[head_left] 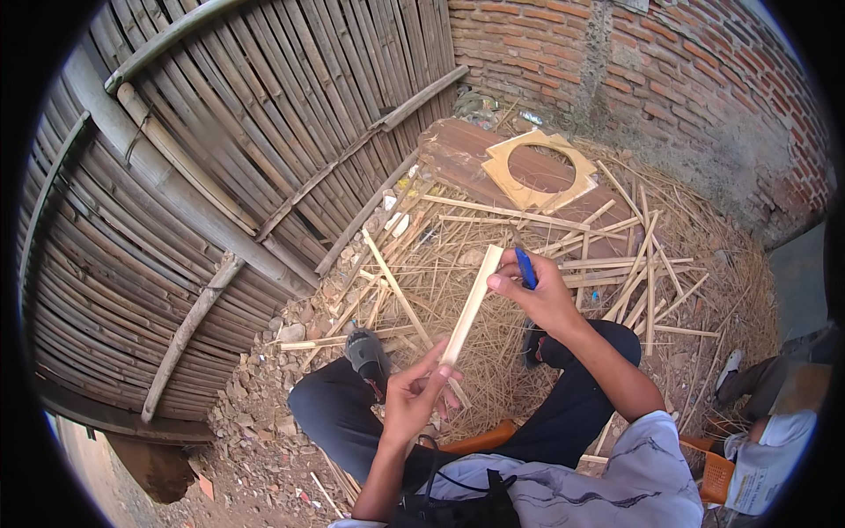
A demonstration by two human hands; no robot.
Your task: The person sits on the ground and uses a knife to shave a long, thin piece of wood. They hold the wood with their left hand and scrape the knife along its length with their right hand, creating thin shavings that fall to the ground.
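A pale split bamboo strip [471, 306] slants between my two hands, above my bent knees. My left hand [418, 390] is closed round its lower end, fingers underneath and thumb along the side. With my right hand [541, 295] I grip the upper end between thumb and fingers. The same hand also holds a blue-handled tool [525, 268], its handle upright against the fingers; its narrow dark tip is too small to make out. Below the strip, loose shavings [493, 365] cover the ground between my feet.
Several cut bamboo strips [651, 273] lie scattered ahead and to the right. A yellowish board with a round hole [537, 172] rests on a brown panel [458, 150]. A bamboo wall [290, 114] stands left, a brick wall [687, 79] behind. Another person [761, 440] sits at far right.
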